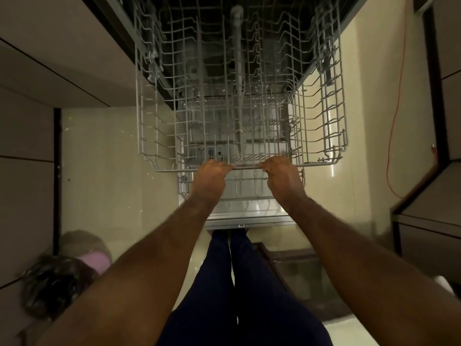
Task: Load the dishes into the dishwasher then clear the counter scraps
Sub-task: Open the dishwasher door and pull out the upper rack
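Open stainless dishwasher fills centre frame. Its empty grey wire upper rack sits extended over the door, no dishes in view. Left hand and right hand both curl round the front rail. Best practice: drive both sides evenly and keep the rack level.

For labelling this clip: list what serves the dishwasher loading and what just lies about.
Job: upper rack, left hand and right hand gripping its front rail, lower rack, dishwasher door.
Lying about: orange cord, black bag, pink object.
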